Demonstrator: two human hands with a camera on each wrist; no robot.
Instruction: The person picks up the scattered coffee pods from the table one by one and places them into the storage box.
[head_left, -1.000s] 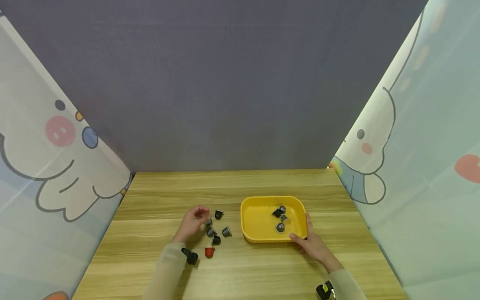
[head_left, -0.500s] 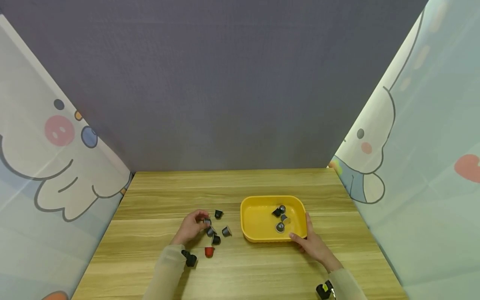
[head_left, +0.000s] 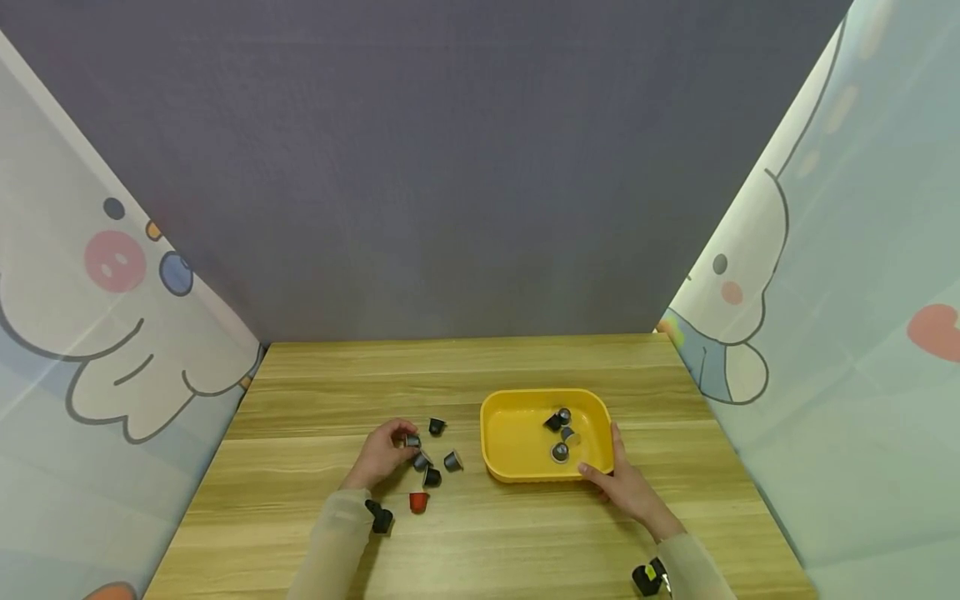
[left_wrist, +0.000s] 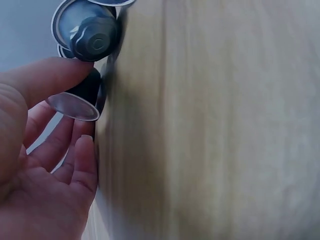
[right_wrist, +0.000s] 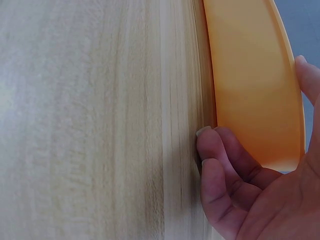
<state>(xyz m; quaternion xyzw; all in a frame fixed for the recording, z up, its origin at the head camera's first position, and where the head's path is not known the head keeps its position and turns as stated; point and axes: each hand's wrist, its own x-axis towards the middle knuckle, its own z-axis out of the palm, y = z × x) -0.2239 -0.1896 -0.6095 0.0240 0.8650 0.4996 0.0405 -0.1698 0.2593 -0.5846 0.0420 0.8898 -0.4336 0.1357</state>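
In the head view my left hand holds a dark grey coffee capsule between thumb and fingers, at the left of a loose group. The left wrist view shows this capsule tipped, its pale foil lid facing the palm and the thumb over its dark body. Another capsule lies just beyond the thumb. My right hand grips the front right corner of a yellow tray, thumb at the rim. In the right wrist view, curled fingers sit low against the tray's outer wall.
Near the left hand lie a black capsule, grey capsules, a second black capsule and a red capsule. Several dark capsules lie inside the tray, towards its right. The wooden table meets a grey panel at the back.
My left hand has lowered and closed its fingers about the grey capsule, which has shifted slightly left and away from its neighbour. My right hand and the tray stay in place.
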